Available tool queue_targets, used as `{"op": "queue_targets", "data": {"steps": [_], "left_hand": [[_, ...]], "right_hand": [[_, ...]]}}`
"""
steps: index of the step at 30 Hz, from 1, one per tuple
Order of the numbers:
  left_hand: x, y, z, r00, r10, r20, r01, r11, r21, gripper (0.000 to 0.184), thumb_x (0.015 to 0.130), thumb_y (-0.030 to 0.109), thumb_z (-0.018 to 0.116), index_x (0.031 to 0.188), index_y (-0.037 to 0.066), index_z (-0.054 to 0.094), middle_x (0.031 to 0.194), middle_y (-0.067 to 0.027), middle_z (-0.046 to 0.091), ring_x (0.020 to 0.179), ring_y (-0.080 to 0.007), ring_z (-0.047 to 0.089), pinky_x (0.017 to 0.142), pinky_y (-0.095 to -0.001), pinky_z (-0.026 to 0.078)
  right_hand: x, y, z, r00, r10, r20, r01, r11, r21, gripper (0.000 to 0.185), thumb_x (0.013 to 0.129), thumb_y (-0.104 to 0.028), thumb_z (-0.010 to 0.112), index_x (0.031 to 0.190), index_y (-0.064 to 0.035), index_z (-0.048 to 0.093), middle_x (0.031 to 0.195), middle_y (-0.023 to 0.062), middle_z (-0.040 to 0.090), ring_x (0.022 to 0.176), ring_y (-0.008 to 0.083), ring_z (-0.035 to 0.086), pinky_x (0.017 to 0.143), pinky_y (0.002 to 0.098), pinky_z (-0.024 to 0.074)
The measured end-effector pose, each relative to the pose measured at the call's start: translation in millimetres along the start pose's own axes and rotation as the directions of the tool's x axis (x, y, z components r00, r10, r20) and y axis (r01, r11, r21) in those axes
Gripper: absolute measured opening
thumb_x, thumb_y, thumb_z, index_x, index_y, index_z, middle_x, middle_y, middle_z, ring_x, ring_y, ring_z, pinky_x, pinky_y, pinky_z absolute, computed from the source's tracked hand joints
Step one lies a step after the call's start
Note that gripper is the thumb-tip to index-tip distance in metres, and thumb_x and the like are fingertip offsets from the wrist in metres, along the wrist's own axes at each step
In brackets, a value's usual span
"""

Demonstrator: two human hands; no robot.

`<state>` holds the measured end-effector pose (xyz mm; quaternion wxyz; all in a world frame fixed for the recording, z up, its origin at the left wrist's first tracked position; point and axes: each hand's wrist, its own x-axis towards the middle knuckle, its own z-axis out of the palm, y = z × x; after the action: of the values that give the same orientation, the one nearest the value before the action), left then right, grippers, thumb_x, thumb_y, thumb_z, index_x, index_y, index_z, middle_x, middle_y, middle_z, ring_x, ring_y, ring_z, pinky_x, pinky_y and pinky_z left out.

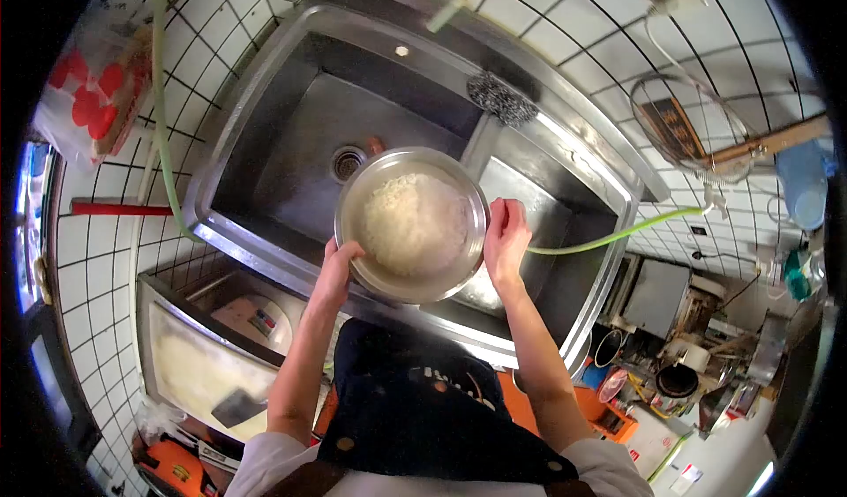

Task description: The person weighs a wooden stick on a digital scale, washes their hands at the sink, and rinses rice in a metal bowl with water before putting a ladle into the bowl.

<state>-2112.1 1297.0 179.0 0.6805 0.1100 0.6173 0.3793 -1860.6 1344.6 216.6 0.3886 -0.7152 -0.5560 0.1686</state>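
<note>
A round steel bowl (412, 291) is held level over the front part of a double steel sink (300, 153). In it lies a pale, whitish mass (401, 219) in cloudy liquid. My left hand (339, 266) grips the bowl's left rim, thumb on top. The right rim is between the closed fingers and thumb of my right hand (505, 237). Behind the bowl, the left basin's drain (348, 162) shows. A dark mesh scrubber (501, 99) rests on the divider at the back.
A green hose (618, 236) reaches into the right basin from the wall. Another hose (161, 100) hangs at the left. Below it stands a tray of pale material (198, 365) with a grey scraper (239, 407). Cluttered equipment (679, 378) is at the right.
</note>
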Motion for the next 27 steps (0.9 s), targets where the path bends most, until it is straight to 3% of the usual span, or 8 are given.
{"op": "queue_targets", "data": {"steps": [4,6,9,12,13,15,20,27], "left_hand": [[5,13,-17,0.981,0.18,0.067,-0.184,0.981,0.062,0.034,0.073,0.013,0.053,0.106,0.005,0.048,0.077,-0.0013,0.049,0.069,-0.0126,0.048,0.061,-0.0265,0.04],[8,17,-20,0.993,0.117,0.006,-0.117,0.993,-0.01,0.035,0.073,0.013,0.053,0.106,0.005,0.048,0.08,-0.0017,0.049,0.069,-0.0129,0.048,0.061,-0.0272,0.04],[22,34,-28,0.994,0.105,0.003,-0.105,0.991,-0.081,0.034,0.075,0.015,0.054,0.107,0.006,0.048,0.084,-0.0023,0.049,0.071,-0.0134,0.049,0.061,-0.0279,0.04],[26,60,-13,0.993,0.116,-0.023,-0.118,0.983,-0.137,0.033,0.077,0.017,0.054,0.107,0.006,0.047,0.087,-0.0035,0.049,0.072,-0.0143,0.049,0.061,-0.0284,0.04],[31,73,-5,0.991,0.125,-0.042,-0.131,0.979,-0.158,0.033,0.077,0.018,0.054,0.107,0.006,0.047,0.088,-0.004,0.049,0.073,-0.0146,0.049,0.062,-0.0286,0.04],[83,59,-5,0.96,0.279,-0.028,-0.28,0.952,-0.124,0.035,0.079,0.018,0.054,0.11,0.006,0.046,0.093,-0.0057,0.049,0.075,-0.0157,0.052,0.06,-0.0296,0.044],[111,102,33,0.929,0.367,0.046,-0.349,0.91,-0.223,0.047,0.081,0.02,0.05,0.126,0.011,0.041,0.103,-0.005,0.056,0.088,-0.0179,0.055,0.071,-0.0347,0.047],[100,147,46,0.938,0.346,0.015,-0.337,0.921,-0.196,0.049,0.079,0.018,0.05,0.126,0.01,0.041,0.105,-0.0075,0.055,0.092,-0.0191,0.055,0.07,-0.0347,0.048]], "right_hand": [[-16,-41,31,0.902,-0.29,0.32,0.29,0.956,0.05,0.016,0.083,-0.003,0.052,0.098,-0.0026,0.054,0.094,0.0174,0.055,0.087,0.0319,0.057,0.075,0.0423,0.0473],[-19,-57,58,0.486,-0.374,0.79,0.422,0.892,0.163,0.017,0.085,-0.009,0.052,0.1,-0.0041,0.057,0.106,0.0165,0.056,0.101,0.0316,0.055,0.09,0.0439,0.044],[3,-67,76,0.481,-0.603,0.636,0.665,0.724,0.184,0.019,0.086,-0.013,0.052,0.102,-0.0065,0.06,0.113,0.0119,0.057,0.097,0.0307,0.059,0.099,0.0448,0.0391],[103,-106,57,0.736,-0.605,0.302,0.642,0.767,-0.028,0.02,0.084,-0.006,0.053,0.103,-0.0041,0.058,0.081,0.0145,0.064,0.074,0.0285,0.064,0.055,0.0365,0.0532],[138,-128,49,0.889,-0.421,0.182,0.424,0.905,0.022,0.02,0.084,-0.005,0.055,0.103,0.0,0.054,0.08,0.0158,0.062,0.07,0.0281,0.063,0.057,0.0372,0.0504],[205,-163,42,0.874,-0.476,-0.099,0.471,0.879,-0.075,0.017,0.087,-0.007,0.053,0.1,0.0027,0.05,0.079,0.0183,0.06,0.066,0.0343,0.059,0.059,0.0366,0.0475],[295,-154,54,0.771,-0.634,0.055,0.581,0.667,-0.467,0.023,0.088,-0.008,0.05,0.107,0.0053,0.054,0.087,0.0231,0.058,0.073,0.0397,0.058,0.063,0.0425,0.0477],[299,-142,45,0.668,-0.741,0.061,0.716,0.619,-0.323,0.022,0.091,-0.005,0.047,0.11,0.0008,0.057,0.092,0.0205,0.059,0.077,0.038,0.059,0.066,0.0421,0.0469]]}}
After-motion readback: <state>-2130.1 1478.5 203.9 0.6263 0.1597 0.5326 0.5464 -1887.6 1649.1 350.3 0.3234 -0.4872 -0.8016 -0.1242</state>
